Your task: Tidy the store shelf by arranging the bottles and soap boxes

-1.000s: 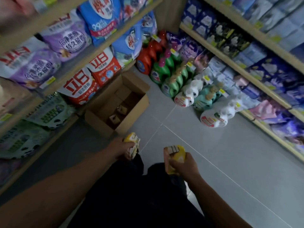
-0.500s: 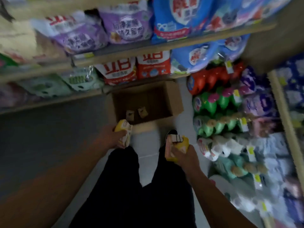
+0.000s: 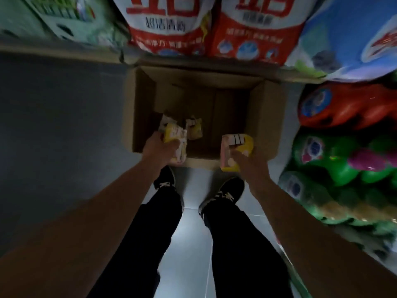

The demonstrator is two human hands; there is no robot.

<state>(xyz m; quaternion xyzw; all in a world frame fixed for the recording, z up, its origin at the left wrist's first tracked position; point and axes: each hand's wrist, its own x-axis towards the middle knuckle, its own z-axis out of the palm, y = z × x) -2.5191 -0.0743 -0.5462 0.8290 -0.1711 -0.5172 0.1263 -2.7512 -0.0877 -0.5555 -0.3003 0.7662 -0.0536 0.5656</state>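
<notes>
My left hand (image 3: 160, 147) grips a yellow and white soap box (image 3: 176, 140) over the near left corner of an open cardboard carton (image 3: 265, 117) on the floor. My right hand (image 3: 249, 162) holds a second yellow soap box (image 3: 235, 147), with a barcode on top, above the carton's near edge. Two more soap boxes lie inside the carton: one (image 3: 194, 127) near the middle of the front and one (image 3: 166, 121) partly hidden behind the box in my left hand.
Red and white detergent bags (image 3: 206, 29) sit on the low shelf behind the carton, green bags (image 3: 64, 16) to the left. Red (image 3: 352, 106) and green bottles (image 3: 343, 160) stand on the floor at right. My two shoes (image 3: 225, 192) stand on the grey tile floor just before the carton.
My view has tilted down and closed in on the carton. Both hands, each still holding a soap box, have come forward over the carton's near edge.
</notes>
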